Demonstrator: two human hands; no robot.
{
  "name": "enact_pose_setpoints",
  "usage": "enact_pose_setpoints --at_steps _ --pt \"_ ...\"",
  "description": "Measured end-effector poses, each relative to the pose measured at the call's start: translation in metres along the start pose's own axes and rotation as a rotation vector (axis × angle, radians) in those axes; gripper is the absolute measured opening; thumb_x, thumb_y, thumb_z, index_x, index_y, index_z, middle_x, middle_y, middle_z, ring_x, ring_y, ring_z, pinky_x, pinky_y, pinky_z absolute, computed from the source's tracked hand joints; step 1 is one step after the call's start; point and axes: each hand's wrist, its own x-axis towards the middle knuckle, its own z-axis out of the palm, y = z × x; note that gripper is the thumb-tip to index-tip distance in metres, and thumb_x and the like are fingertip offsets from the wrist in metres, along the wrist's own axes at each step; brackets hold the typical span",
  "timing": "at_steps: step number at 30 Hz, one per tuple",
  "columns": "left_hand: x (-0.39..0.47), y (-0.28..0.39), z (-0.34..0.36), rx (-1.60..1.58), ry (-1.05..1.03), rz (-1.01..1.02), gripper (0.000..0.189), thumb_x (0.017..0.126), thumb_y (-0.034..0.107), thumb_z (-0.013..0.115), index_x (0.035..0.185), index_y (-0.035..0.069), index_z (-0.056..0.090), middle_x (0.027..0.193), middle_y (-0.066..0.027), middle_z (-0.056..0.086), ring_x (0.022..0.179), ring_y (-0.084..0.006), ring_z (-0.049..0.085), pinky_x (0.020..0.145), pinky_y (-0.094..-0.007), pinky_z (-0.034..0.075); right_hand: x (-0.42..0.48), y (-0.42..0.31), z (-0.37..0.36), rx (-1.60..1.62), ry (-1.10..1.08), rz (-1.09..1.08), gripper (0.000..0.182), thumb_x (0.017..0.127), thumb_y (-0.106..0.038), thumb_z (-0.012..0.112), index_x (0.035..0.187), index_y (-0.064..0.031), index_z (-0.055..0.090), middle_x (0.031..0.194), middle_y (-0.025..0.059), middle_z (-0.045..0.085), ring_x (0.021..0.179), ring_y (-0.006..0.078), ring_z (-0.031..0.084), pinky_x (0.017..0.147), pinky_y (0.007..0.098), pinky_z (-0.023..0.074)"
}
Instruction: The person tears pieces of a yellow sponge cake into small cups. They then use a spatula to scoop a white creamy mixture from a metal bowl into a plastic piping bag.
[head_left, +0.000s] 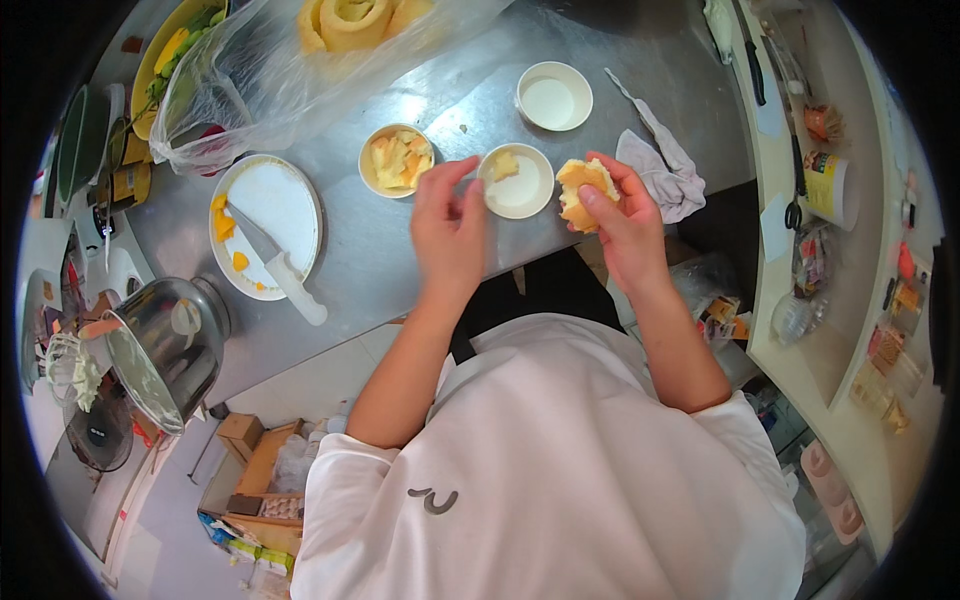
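A piece of yellow sponge cake (583, 191) is held in my right hand (634, 232), its torn edges facing left. My left hand (454, 232) is over the steel table, thumb and forefinger apart at the left rim of a white paper bowl (521, 196); nothing shows between them. One small cake piece (505, 165) lies inside that bowl. Left of it, another paper bowl (364, 169) is filled with torn cake pieces (401, 159). A third paper bowl (555, 97), with no cake visible in it, stands farther back.
A white plate (289, 202) at left carries a knife (289, 281) and mango pieces (223, 223). Rolled cake (352, 26) lies under clear plastic (255, 90) at the back. A cloth (660, 176) lies at right, a steel mixing bowl (172, 349) at the left edge.
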Motion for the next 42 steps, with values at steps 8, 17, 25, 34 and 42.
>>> enact_pose_setpoints --at_steps 8,17,25,34,42 --pt "0.049 -0.013 -0.063 0.693 0.031 0.502 0.024 0.078 0.007 0.064 0.102 0.011 0.064 0.098 -0.0081 0.059 0.087 -0.0259 0.054 0.075 -0.0356 0.042 0.001 0.003 0.006 -0.028 -0.085 0.050 0.042 0.084 -0.010 0.064 0.122 -0.0008 0.047 0.109 0.0071 0.056 0.093 0.0129 0.057 0.072 0.0270 0.0519" --pt "0.066 -0.024 -0.060 0.838 0.054 0.493 0.010 0.076 0.017 0.068 0.084 0.012 0.065 0.089 -0.0042 0.059 0.083 -0.0249 0.053 0.072 -0.0370 0.039 0.013 0.012 0.016 -0.076 -0.152 0.040 0.041 0.085 -0.011 0.063 0.121 -0.0004 0.048 0.108 0.0077 0.057 0.093 0.0126 0.057 0.071 0.0267 0.0513" --pt "0.068 -0.029 -0.067 0.852 0.012 0.667 0.015 0.074 0.010 0.067 0.089 0.013 0.065 0.089 -0.0012 0.061 0.085 -0.0222 0.053 0.074 -0.0358 0.037 0.012 0.011 0.020 -0.107 -0.108 0.002 0.042 0.085 -0.009 0.063 0.122 0.0002 0.047 0.110 0.0068 0.056 0.099 0.0123 0.055 0.081 0.0251 0.0476" --pt "-0.014 0.033 -0.035 0.004 -0.336 -0.021 0.020 0.079 0.005 0.067 0.099 0.004 0.063 0.085 -0.0041 0.061 0.075 -0.0124 0.056 0.068 -0.0260 0.046 -0.016 -0.002 0.029 -0.344 -0.271 -0.135 0.045 0.079 -0.002 0.067 0.121 -0.0048 0.051 0.114 0.0065 0.054 0.102 0.0136 0.053 0.086 0.0263 0.0460" --pt "-0.012 0.029 0.001 -0.469 -0.374 -0.404 0.018 0.087 0.013 0.062 0.099 0.000 0.061 0.096 -0.0067 0.063 0.081 -0.0127 0.059 0.070 -0.0255 0.051 0.003 -0.020 0.006 -0.227 -0.390 0.018 0.035 0.081 -0.002 0.064 0.114 -0.0021 0.052 0.108 0.0068 0.056 0.095 0.0137 0.056 0.083 0.0265 0.0470"
